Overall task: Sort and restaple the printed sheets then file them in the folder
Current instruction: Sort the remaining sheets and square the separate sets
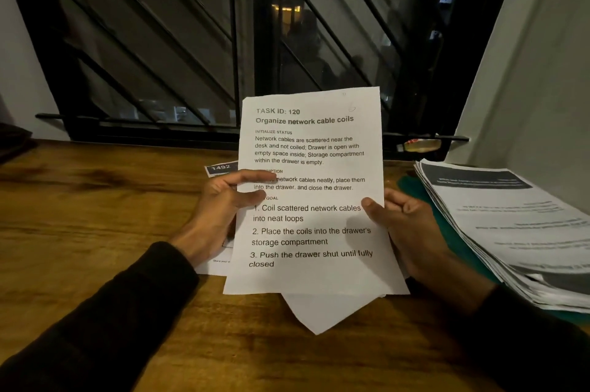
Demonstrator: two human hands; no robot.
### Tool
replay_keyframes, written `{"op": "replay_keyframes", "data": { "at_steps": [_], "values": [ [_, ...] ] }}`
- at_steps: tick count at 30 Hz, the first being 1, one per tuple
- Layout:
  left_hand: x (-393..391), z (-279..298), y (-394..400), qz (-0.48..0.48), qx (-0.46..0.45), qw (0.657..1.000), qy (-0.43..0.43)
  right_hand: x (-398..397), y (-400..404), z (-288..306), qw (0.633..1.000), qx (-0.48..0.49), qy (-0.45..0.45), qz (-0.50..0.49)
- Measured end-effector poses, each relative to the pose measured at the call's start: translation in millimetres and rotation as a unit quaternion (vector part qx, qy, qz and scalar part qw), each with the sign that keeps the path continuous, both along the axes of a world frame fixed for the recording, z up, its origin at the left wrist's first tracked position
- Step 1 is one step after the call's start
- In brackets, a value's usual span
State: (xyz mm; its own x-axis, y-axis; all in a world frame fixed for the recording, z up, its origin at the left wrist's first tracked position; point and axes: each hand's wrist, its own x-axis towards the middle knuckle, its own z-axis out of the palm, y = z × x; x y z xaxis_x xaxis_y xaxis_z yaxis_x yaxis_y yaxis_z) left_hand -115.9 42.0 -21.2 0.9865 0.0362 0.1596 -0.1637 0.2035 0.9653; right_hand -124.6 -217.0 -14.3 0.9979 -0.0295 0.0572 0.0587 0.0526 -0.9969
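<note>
I hold a printed sheet (314,165) upright above the wooden table (79,216); its heading reads "TASK ID: 120, Organize network cable coils". My left hand (223,200) pinches its left edge, thumb across the print. My right hand (402,225) grips the right edge, thumb on the front. Behind it, a second sheet's corner (319,315) pokes out below. Another sheet with a dark "1492" label (220,167) lies flat on the table behind my left hand. A thick stack of printed sheets (510,225) rests on a teal folder (415,190) at the right.
A dark window with diagonal bars (223,40) fills the wall behind the table. A small bottle (419,145) lies on the sill at the right. White wall (536,72) rises at the right. Bare wood stretches to the left and front.
</note>
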Motion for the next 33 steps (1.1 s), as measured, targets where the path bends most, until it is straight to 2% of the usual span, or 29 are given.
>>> {"op": "replay_keyframes", "data": {
  "at_steps": [3, 5, 7, 9, 12, 13, 16, 18, 21, 25, 29, 33],
  "values": [
    [-1, 4, 3, 0.057, -0.008, 0.998, -0.009, 4, -6, 1, 0.998, -0.052, -0.008, -0.047],
    [3, 0, 14, 0.175, 0.133, 0.975, -0.044, 5, -12, 5, 0.989, -0.121, -0.016, -0.082],
    [7, -5, 26, 0.227, 0.287, 0.930, -0.041, 7, -17, 9, 0.976, -0.192, -0.012, -0.104],
    [6, -10, 30, 0.194, 0.357, 0.914, -0.007, 13, -21, 10, 0.955, -0.276, -0.004, -0.113],
    [4, -11, 24, 0.115, 0.410, 0.905, 0.016, 12, -19, 12, 0.868, -0.477, -0.038, -0.131],
    [5, -13, 23, 0.106, 0.392, 0.914, 0.022, 9, -15, 10, 0.847, -0.510, -0.082, -0.127],
    [10, -11, 19, 0.097, 0.234, 0.966, 0.048, -16, 10, 13, 0.843, -0.500, -0.197, -0.016],
    [10, -10, 19, 0.094, 0.180, 0.978, 0.047, -31, 32, 9, 0.820, -0.524, -0.211, 0.092],
    [8, -5, 19, 0.087, 0.168, 0.981, 0.038, -38, 48, -5, 0.793, -0.544, -0.188, 0.202],
    [8, -3, 20, 0.085, 0.128, 0.986, 0.071, -39, 47, -7, 0.790, -0.553, -0.157, 0.213],
    [9, -2, 18, 0.085, 0.047, 0.990, 0.104, -39, 48, -9, 0.781, -0.566, -0.162, 0.209],
    [8, 4, 12, 0.089, -0.003, 0.988, 0.130, -46, 52, -2, 0.749, -0.575, -0.256, 0.207]
  ]
}}
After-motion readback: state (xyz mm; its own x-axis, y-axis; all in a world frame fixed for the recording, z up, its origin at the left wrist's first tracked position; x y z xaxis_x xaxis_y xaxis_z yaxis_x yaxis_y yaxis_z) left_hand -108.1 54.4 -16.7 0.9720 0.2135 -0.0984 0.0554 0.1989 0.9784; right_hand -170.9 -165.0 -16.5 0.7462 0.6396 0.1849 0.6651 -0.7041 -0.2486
